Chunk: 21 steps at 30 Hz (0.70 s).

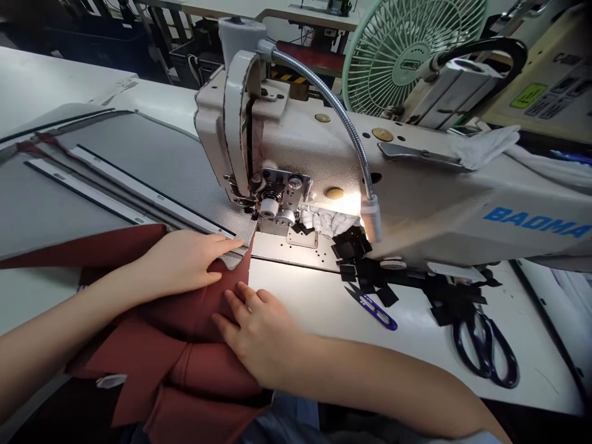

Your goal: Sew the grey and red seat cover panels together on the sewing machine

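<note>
Dark red fabric [210, 314] with a grey mesh side [152, 142] lies across the table, its edge under the head of a sewing machine [296, 123]. White strips with dark edges [152, 191] run along the grey side. My left hand [189, 259] rests flat on the fabric just left of the needle area, fingers stretched toward it. Nearer my body, my right hand [261, 333] presses on the red side with its fingers apart. Red folds [194, 376] hang over the table's front edge. The needle tip is too small to make out.
Purple thread snips [372, 308] lie right of the machine bed among black fabric pieces [365, 265]. Black-handled scissors [485, 348] rest farther right. A bendy lamp [370, 216] lights the bed. A green fan [411, 58] stands behind the machine.
</note>
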{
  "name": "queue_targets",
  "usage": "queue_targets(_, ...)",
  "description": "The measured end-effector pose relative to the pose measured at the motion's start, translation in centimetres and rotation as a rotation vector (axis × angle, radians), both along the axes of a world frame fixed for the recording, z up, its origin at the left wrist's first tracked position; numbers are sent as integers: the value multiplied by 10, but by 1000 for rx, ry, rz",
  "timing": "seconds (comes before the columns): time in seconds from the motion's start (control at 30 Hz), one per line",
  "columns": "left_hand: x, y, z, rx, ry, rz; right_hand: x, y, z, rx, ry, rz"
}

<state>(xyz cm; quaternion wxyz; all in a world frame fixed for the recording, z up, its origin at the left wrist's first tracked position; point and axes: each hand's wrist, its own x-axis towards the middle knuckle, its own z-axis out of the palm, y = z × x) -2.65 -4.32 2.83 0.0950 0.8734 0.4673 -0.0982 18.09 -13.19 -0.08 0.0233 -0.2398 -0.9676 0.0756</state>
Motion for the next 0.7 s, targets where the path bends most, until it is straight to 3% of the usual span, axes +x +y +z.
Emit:
queue_targets(0.13, 10, -2, -2, 50, 73, 29, 1, 4, 1, -14, -15, -18)
queue_targets(0.37, 17, 7, -20, 222, 94, -6, -1, 16, -8, 0, -15, -45)
queue_targets(0.57, 17, 7, -27, 364, -9, -85, -1, 19, -13, 5, -10, -60)
queue_targets(0.7, 16, 4, -28, 359, -41, -86, -1, 17, -21, 50, 54, -81)
